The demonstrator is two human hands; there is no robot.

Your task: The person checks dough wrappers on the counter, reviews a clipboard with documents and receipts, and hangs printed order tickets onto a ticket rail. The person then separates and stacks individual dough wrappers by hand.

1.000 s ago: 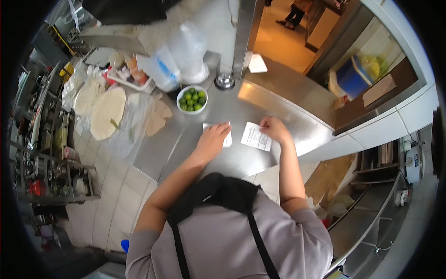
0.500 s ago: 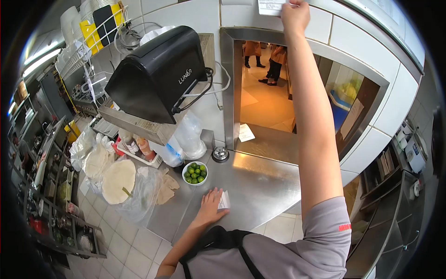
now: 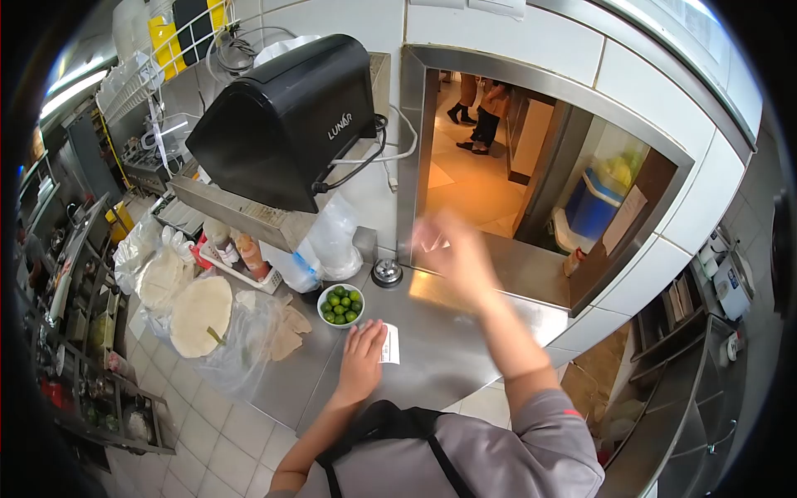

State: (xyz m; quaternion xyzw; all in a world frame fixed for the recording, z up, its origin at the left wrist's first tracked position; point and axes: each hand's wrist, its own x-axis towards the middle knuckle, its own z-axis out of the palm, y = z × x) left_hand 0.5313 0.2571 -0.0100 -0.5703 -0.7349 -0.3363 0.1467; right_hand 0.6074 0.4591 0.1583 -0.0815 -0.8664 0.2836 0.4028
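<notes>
My left hand (image 3: pixel 362 361) lies flat on the steel counter with its fingers stretched out, and covers the left part of a white paper slip (image 3: pixel 390 344). Beside its fingertips stands a white bowl (image 3: pixel 342 324) of small green limes (image 3: pixel 340 304). My right hand (image 3: pixel 447 242), smeared by motion, is over the near left corner of the window's sill. Whether it holds or touches anything there cannot be made out. A silver call bell (image 3: pixel 387 272) stands on the counter to its left. At the top, paper slips (image 3: pixel 498 7) hang on the tiled wall.
A black Lunar machine (image 3: pixel 282 124) sits on a shelf above the counter. Left are flatbreads (image 3: pixel 201 317), a plastic bag (image 3: pixel 249 340) and a white basket (image 3: pixel 249 270) of bottles. Through the window (image 3: pixel 473 158), people's legs and a blue container (image 3: pixel 591 203) show.
My right hand has left the slip at the top of the wall and come down to the window sill. My left hand and its slip have stayed on the counter.
</notes>
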